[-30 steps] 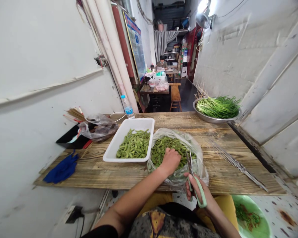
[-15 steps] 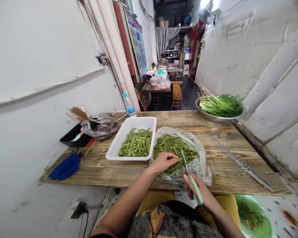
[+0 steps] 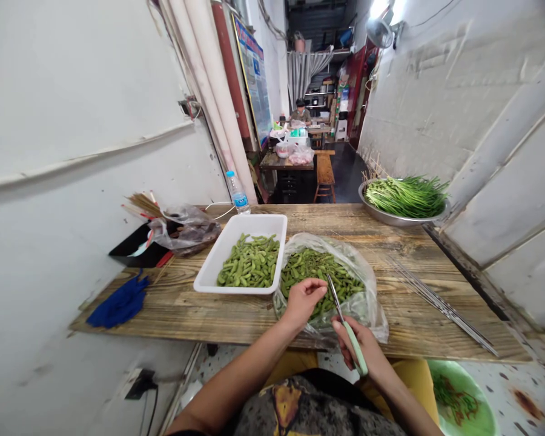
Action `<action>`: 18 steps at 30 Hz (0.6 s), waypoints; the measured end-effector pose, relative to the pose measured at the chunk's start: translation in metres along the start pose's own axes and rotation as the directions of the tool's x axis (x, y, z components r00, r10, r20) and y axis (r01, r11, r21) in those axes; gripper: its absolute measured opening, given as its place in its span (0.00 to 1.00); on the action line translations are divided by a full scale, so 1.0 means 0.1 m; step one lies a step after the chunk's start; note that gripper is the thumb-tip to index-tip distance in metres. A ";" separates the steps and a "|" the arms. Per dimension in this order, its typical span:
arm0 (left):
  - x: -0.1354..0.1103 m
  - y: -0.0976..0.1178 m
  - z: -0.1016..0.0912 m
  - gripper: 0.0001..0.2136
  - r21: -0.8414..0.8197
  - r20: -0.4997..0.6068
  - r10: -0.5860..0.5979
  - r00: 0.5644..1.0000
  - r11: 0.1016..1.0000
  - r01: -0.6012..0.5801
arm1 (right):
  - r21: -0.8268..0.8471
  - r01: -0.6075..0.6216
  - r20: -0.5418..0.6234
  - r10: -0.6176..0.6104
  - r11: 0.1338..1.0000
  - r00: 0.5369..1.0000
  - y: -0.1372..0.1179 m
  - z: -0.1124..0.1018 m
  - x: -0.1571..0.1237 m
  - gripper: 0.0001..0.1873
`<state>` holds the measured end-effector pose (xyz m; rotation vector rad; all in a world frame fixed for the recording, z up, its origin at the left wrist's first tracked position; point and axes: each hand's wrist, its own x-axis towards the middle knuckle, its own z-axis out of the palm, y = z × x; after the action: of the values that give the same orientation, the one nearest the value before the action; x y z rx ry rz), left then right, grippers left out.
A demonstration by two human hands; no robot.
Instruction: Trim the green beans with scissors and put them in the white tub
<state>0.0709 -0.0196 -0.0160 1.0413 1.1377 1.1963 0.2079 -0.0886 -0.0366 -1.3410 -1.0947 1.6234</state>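
My left hand (image 3: pixel 305 301) is closed in a pinch over the plastic bag, at what looks like an edamame pod mostly hidden by the fingers. My right hand (image 3: pixel 361 344) grips scissors with pale green handles (image 3: pixel 355 348). Their blades point up and away, look closed, and have their tips right beside my left fingertips. Beneath both hands, the open clear plastic bag (image 3: pixel 367 272) holds a heap of edamame pods (image 3: pixel 315 263). Left of it stands a white plastic tray (image 3: pixel 218 257) with more edamame pods (image 3: pixel 249 260) in it.
Metal skewers (image 3: pixel 440 303) lie at the right, below a steel bowl (image 3: pixel 406 220) of long green stalks. On the left are a blue cloth (image 3: pixel 118 303), a black box (image 3: pixel 136 251) and a water bottle (image 3: pixel 240 197). A green basin (image 3: pixel 467 399) sits on the floor. Another person (image 3: pixel 300 113) sits far back.
My left hand has shifted slightly right, its fingertips now nearer the blades. The scissors have moved slightly left and their blades look more closed. The tray and bag stay in place.
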 end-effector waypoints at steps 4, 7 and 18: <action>0.05 0.01 -0.14 0.07 0.301 -0.050 0.184 0.982 0.940 -0.161 | 0.045 0.007 -0.018 -0.006 0.999 1.000 0.00 -0.04 -0.01 0.19; 0.05 0.07 -0.27 0.07 0.612 0.155 0.325 0.933 0.710 -0.349 | 0.058 0.013 -0.063 -0.009 0.998 0.998 -0.04 -0.11 -0.04 0.20; -0.18 -0.03 -0.31 0.07 0.673 0.711 0.000 0.703 0.291 -0.680 | 0.055 -0.041 -0.088 0.046 0.998 0.995 -0.10 -0.18 -0.20 0.24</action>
<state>0.0407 -0.0372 -0.0214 2.5178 1.0088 0.2863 0.2298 -0.1013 -0.0222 -1.3974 -0.9689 1.5968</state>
